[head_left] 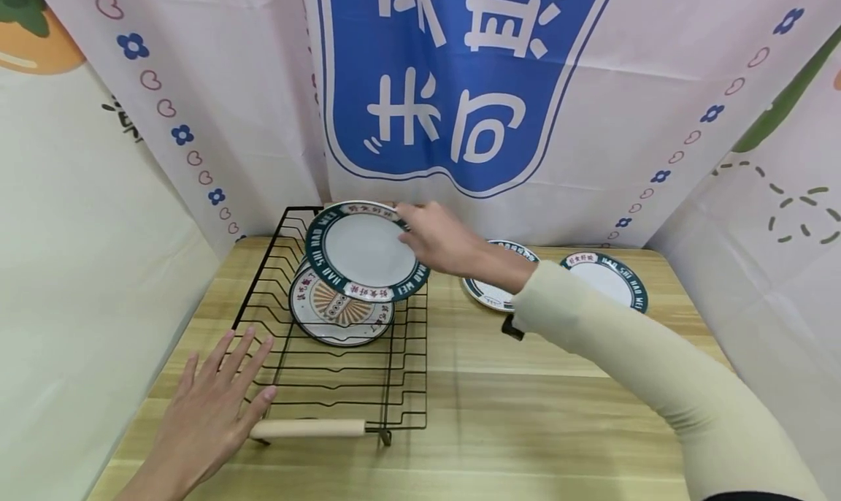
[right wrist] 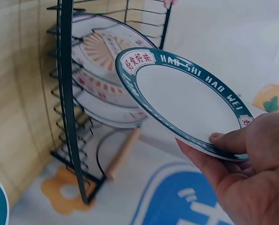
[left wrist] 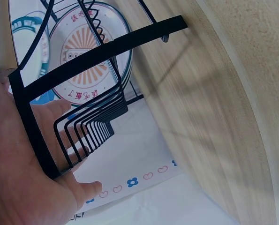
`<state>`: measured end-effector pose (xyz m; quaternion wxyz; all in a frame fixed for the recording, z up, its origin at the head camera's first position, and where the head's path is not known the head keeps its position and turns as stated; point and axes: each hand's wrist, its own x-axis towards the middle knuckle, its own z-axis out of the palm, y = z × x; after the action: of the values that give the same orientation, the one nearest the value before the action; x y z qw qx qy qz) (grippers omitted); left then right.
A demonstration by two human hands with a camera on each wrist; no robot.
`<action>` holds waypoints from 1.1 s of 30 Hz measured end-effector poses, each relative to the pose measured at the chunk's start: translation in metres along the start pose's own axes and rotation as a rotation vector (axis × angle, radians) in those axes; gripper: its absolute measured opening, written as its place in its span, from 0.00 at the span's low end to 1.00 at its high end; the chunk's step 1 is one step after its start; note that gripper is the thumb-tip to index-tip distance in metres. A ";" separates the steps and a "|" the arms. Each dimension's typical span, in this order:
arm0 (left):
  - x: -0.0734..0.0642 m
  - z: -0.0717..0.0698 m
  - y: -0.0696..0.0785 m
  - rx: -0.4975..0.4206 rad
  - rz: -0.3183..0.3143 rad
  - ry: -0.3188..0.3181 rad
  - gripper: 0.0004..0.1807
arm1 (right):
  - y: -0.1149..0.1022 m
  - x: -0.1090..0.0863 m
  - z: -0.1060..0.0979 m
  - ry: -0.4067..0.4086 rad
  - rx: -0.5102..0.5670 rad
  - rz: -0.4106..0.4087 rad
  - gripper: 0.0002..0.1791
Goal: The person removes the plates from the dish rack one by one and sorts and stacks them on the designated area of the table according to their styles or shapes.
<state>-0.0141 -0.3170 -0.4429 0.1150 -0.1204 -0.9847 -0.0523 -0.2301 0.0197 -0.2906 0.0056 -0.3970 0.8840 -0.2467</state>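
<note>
My right hand (head_left: pixel 440 238) pinches a white plate (head_left: pixel 368 251) with a dark green lettered rim, thumb on its upper face and fingers beneath. The plate is tilted above the back part of a black wire dish rack (head_left: pixel 261 267). Behind it, plates with an orange sunburst pattern (head_left: pixel 342 326) stand in the rack; the right wrist view shows more than one, overlapping. My left hand (head_left: pixel 206 406) lies with fingers extended against the rack's near left corner, beside its wooden handle (head_left: pixel 309 428). In the left wrist view the palm (left wrist: pixel 31 183) meets the black frame.
Two green-rimmed areas of plates lie on the wooden table (head_left: pixel 525 413) to the right: one plate (head_left: pixel 489 294) partly behind my right forearm, another plate (head_left: pixel 604 278) farther right. A printed cloth (head_left: pixel 263 85) hangs behind the table, with fabric walls on both sides.
</note>
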 end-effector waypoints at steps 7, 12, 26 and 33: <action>0.000 0.003 0.001 -0.014 0.008 0.016 0.40 | 0.017 -0.031 -0.045 0.093 0.030 0.040 0.15; 0.000 0.004 -0.001 -0.009 0.012 0.028 0.40 | 0.030 -0.049 -0.072 0.132 -0.038 0.106 0.15; -0.001 0.004 -0.002 -0.007 0.012 0.037 0.40 | 0.105 -0.109 -0.124 0.147 -0.080 0.420 0.14; -0.001 0.005 -0.002 -0.012 0.015 0.041 0.40 | 0.163 -0.152 -0.140 0.187 -0.161 0.486 0.12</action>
<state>-0.0147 -0.3181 -0.4483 0.1350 -0.1272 -0.9808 -0.0597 -0.2687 0.2793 -0.2674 -0.0486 -0.1476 0.9668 -0.2029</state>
